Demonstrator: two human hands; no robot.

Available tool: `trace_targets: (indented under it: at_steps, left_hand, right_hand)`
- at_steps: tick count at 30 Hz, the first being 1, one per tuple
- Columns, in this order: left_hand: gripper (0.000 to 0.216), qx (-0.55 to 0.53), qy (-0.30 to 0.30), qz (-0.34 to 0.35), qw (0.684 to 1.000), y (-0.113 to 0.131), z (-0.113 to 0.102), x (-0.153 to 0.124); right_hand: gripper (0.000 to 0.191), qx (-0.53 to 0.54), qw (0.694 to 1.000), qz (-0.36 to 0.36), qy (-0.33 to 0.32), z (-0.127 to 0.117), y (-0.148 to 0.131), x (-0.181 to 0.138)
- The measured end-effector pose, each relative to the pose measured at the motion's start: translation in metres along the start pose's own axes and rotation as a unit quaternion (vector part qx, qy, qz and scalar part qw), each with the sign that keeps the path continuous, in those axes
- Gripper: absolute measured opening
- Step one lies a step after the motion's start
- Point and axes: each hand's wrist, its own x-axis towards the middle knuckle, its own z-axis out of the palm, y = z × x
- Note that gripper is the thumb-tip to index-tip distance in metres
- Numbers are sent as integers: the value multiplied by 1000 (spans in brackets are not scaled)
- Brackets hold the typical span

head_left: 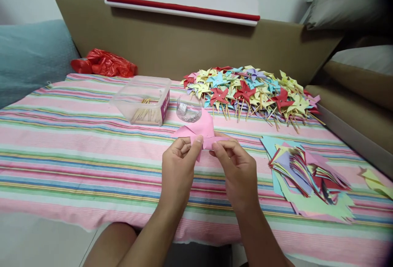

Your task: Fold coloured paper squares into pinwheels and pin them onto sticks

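A pink paper pinwheel, with its blades partly folded, is held up between both hands above the striped cloth. My left hand pinches its lower left part, thumb on top near the middle. On the right side, my right hand grips a blade between thumb and fingers. Just behind the paper stands a round clear container with small metal pieces in it. To its left is a clear plastic box with thin wooden sticks inside.
A large heap of finished pinwheels on sticks lies at the back right. Stacked cut coloured paper lies to the right, near a loose yellow piece. A red plastic bag sits at the back left. The striped cloth covers the surface.
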Motion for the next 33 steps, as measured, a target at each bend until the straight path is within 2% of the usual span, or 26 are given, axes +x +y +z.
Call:
trace_targets:
  at_steps: [5,15,25,33]
  left_hand:
    - [25,11,-15,-7,1000,1,4,-3]
    - [23,21,-43,-1,999,-2,6,-5]
    - [22,24,-39,-6,999,1,6,-5]
    - [32,17,-43,-7,999,1,5,-4]
  right_hand:
    - [12,12,998,18,55,-2,2,1]
    - [8,-54,995,-29,84,-3,3,2]
    - [8,-123,988,-67,60,-5,0,1]
    - [5,-111,991,-65,34,-2,0,1]
